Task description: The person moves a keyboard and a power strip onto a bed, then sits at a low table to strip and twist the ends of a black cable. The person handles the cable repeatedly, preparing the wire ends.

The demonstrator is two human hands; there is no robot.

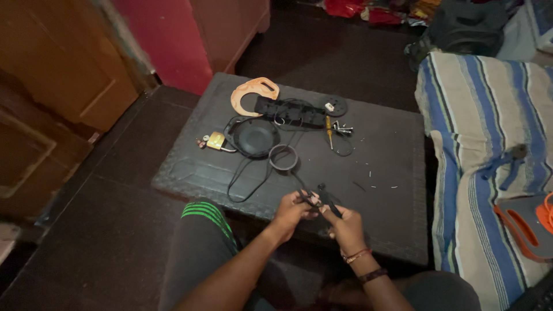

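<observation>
Over the near edge of a dark low table (391,173), my left hand (291,210) pinches the end of a thin black wire (249,175) that runs back to a round black speaker part (254,137). My right hand (344,226) grips a small dark tool (327,198) whose tip meets the wire end between both hands. A black ring (283,157) lies just beyond my hands. Farther back lie a black headphone band (291,110), an orange curved plastic piece (250,93), a yellow-handled screwdriver (329,130) and a brass padlock (216,140).
A blue and beige striped mattress (484,132) sits to the right, with blue-handled pliers (507,161) and an orange and grey case (527,222) on it. Small screws (344,129) lie on the table. Wooden doors stand at left. My knee with green stripes (204,213) is below the table.
</observation>
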